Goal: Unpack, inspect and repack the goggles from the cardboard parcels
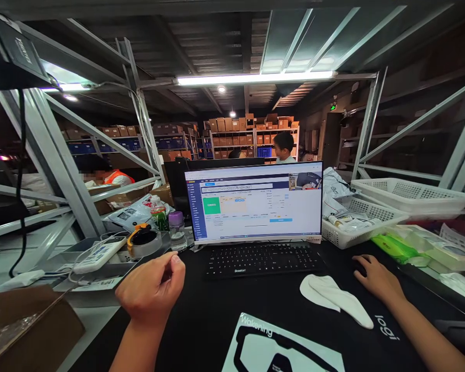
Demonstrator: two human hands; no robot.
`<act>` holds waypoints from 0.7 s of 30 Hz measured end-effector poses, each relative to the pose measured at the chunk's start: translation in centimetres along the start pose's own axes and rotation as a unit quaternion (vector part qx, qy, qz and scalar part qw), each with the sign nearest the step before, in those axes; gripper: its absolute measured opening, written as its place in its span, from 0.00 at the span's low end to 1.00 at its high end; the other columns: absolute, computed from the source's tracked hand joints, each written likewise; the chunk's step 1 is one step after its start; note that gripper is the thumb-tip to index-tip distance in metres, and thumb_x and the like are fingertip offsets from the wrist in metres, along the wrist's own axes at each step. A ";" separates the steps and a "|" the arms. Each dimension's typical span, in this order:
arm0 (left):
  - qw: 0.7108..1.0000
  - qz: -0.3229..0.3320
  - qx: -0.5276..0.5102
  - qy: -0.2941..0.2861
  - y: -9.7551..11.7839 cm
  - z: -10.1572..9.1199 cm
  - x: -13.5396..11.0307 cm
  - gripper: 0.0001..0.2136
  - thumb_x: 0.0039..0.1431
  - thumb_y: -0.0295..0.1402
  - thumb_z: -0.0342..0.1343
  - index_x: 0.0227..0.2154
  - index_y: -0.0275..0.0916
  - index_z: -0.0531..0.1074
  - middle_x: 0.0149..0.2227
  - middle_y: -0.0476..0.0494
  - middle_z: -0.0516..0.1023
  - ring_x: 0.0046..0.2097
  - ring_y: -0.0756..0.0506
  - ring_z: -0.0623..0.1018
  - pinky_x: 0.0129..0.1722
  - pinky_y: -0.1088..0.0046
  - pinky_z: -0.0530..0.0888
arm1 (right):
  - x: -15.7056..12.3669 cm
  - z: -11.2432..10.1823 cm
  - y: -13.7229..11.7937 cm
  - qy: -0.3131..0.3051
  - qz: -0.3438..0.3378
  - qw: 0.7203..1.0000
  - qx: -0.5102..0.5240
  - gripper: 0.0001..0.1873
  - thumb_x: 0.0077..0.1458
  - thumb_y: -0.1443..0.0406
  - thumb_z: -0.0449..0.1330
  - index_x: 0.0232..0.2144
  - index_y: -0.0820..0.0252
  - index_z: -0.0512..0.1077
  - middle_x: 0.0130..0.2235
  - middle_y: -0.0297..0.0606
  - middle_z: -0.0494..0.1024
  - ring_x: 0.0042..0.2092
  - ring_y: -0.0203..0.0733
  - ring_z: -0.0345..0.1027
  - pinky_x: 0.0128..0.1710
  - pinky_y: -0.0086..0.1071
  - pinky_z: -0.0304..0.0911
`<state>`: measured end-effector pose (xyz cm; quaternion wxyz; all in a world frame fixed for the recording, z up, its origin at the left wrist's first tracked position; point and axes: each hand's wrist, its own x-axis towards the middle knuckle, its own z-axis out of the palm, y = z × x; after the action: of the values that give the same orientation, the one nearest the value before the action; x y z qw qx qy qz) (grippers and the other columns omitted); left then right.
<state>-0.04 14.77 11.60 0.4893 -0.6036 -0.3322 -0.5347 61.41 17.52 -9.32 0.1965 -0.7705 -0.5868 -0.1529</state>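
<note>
My left hand (153, 287) is raised in a loose fist left of the keyboard (261, 258), and nothing shows in it. On the black desk mat (201, 315), my right hand (377, 279) rests with fingers arched and thumb apart. What lies beneath that palm is dark and cannot be made out against the mat. Between the hands, a folded white cloth-like piece (329, 297) lies in front of the keyboard. Nearer to me is a pale flat box (251, 343) printed "Wakening" with a dark eyewear picture, cut off by the frame. A lit monitor (251, 206) stands behind the keyboard.
White plastic baskets (368, 219) and a green packet (397, 249) stand at right. A purple-lidded bottle (177, 232), tape roll (143, 240) and white device (99, 256) are at left, above a cardboard box (31, 330). Metal frame posts flank the desk; people sit beyond.
</note>
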 end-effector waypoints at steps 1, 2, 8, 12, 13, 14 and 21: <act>1.000 0.001 -0.001 -0.003 0.0 0.0 0.0 0.05 0.54 0.22 0.59 0.30 0.39 0.76 0.18 0.51 0.75 0.19 0.50 0.71 0.23 0.73 0.64 | 0.0 -0.2 -0.1 -0.002 0.002 1.000 0.000 0.22 0.57 0.62 0.55 0.53 0.55 0.74 0.55 0.47 0.71 0.50 0.53 0.73 0.50 0.43 0.68; 1.000 0.001 -0.002 -0.004 0.1 0.1 -0.1 0.05 0.54 0.22 0.59 0.30 0.39 0.76 0.18 0.51 0.74 0.19 0.50 0.71 0.23 0.73 0.64 | 0.0 -0.3 -0.2 -0.004 0.003 1.000 0.001 0.22 0.57 0.62 0.55 0.53 0.55 0.74 0.55 0.47 0.72 0.50 0.53 0.73 0.50 0.43 0.68; 1.000 0.016 0.001 -0.010 0.2 0.2 -0.1 0.06 0.52 0.21 0.60 0.28 0.39 0.75 0.16 0.52 0.72 0.19 0.50 0.70 0.22 0.73 0.61 | 0.0 -1.3 -0.7 -0.016 0.013 1.000 -0.001 0.22 0.56 0.61 0.56 0.53 0.53 0.75 0.56 0.46 0.71 0.49 0.53 0.74 0.48 0.43 0.69; 1.000 0.018 -0.002 -0.012 0.3 0.3 0.0 0.06 0.52 0.21 0.61 0.28 0.39 0.74 0.17 0.52 0.72 0.19 0.50 0.70 0.22 0.73 0.61 | -0.2 -1.8 -1.0 -0.024 0.020 0.999 -0.008 0.23 0.57 0.60 0.55 0.54 0.53 0.74 0.56 0.46 0.71 0.48 0.53 0.74 0.46 0.43 0.70; 1.000 0.017 -0.001 -0.012 0.3 0.3 0.0 0.06 0.52 0.21 0.61 0.28 0.39 0.74 0.16 0.52 0.72 0.19 0.50 0.70 0.22 0.73 0.61 | -0.2 -1.8 -1.1 -0.025 0.021 0.999 -0.009 0.23 0.57 0.60 0.55 0.54 0.53 0.74 0.56 0.46 0.70 0.48 0.53 0.74 0.46 0.42 0.70; 1.000 0.018 0.000 -0.011 0.2 0.3 -0.1 0.06 0.52 0.21 0.61 0.28 0.39 0.75 0.16 0.53 0.72 0.19 0.50 0.70 0.22 0.73 0.61 | -0.3 -1.8 -1.1 -0.026 0.023 0.999 -0.010 0.23 0.58 0.60 0.55 0.54 0.54 0.74 0.57 0.46 0.70 0.49 0.53 0.74 0.46 0.42 0.70; 0.999 0.025 0.009 -0.020 0.3 0.4 -0.1 0.05 0.54 0.23 0.60 0.28 0.40 0.74 0.16 0.53 0.71 0.19 0.50 0.70 0.21 0.73 0.61 | -0.2 -1.6 -0.8 -0.017 0.047 0.998 -0.023 0.23 0.60 0.61 0.54 0.56 0.56 0.72 0.57 0.50 0.69 0.49 0.55 0.74 0.45 0.42 0.70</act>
<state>0.33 15.09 11.41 0.5007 -0.6180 -0.3319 -0.5072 60.58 16.73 -7.90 0.1759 -0.8043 -0.5491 -0.1441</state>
